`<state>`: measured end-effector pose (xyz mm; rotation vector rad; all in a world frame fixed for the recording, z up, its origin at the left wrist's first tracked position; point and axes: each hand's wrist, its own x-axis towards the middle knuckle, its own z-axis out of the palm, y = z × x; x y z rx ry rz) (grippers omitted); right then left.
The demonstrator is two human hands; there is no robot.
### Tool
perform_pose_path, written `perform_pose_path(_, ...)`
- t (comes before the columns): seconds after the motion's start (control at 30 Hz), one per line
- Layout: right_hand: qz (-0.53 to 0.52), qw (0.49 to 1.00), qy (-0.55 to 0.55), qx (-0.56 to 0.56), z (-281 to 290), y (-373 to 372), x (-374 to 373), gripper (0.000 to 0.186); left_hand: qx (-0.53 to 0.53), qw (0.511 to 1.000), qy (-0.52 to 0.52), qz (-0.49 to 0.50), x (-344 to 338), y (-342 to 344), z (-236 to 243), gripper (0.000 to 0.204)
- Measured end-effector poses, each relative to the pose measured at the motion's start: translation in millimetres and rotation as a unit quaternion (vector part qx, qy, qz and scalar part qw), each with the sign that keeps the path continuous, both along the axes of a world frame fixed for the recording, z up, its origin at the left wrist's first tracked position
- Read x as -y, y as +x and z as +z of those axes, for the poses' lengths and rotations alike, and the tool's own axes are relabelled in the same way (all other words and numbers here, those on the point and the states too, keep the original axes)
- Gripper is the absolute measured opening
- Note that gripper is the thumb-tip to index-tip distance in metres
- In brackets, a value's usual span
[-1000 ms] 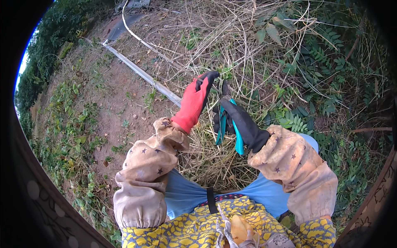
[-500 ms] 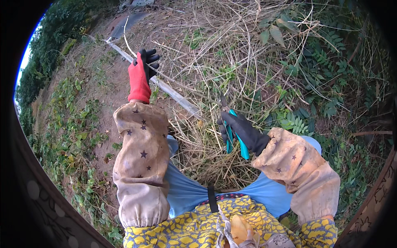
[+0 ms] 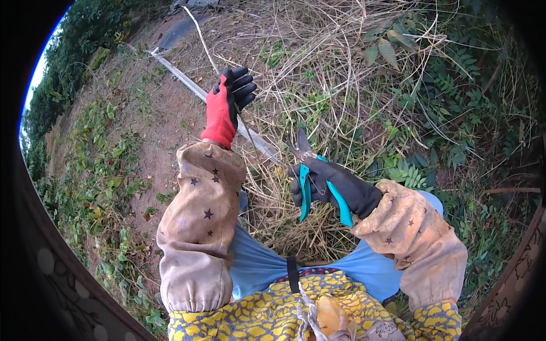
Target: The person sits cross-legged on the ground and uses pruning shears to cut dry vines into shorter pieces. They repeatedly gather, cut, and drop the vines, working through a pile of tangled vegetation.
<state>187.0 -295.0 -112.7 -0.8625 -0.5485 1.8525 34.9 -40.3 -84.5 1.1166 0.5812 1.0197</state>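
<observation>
1. The left hand has come back from farther left, bringing one dry stem with it. Half a second ago this stem was reaching as far as the pruning shears; now its lower end stands well apart from them.
2. The blades of the shears have also changed: they are now spread wide, with nothing to be seen between them. In my judgement, the stem is cut through, or at least it is free of the tool.
3. The stem passes under the left hand and seems to be held on the thumb side. The other fingers are stretched out loosely and do not wrap it.
4. The right hand is closed around the shears, in front of the right knee.
5. Counted: one held stem, one pair of shears with two teal handles, two gloves (one red and black, one all black), two star-patterned sleeve covers.
6. On the ground there is one grey pole, slanting near the left hand. The dry stalks between the knees are too tangled for counting.
</observation>
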Motion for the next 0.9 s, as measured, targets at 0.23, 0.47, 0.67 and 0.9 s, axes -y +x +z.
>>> perform_pose_path(0.23, 0.012, 1.000, -0.008, 0.009, -6.9, -7.7, -13.5, 0.046, 0.017, 0.994, -0.007, -0.112, 46.4, 40.9, -8.9, 0.064)
perform_pose_path(0.47, -0.068, 0.996, 0.016, 0.064, -1.5, -3.3, -16.5, 0.048, -0.076, 0.981, 0.118, -0.136, 76.8, 52.6, -21.5, 0.056)
perform_pose_path(0.67, -0.116, 0.986, 0.042, 0.110, -1.0, 0.4, -14.8, 0.050, -0.147, 0.967, 0.173, -0.115, 101.2, 57.2, -30.4, 0.048)
perform_pose_path(0.9, -0.137, 0.985, 0.033, 0.099, -10.5, 3.1, -14.3, 0.046, -0.111, 0.986, 0.093, -0.086, 105.0, 63.1, -37.2, 0.045)
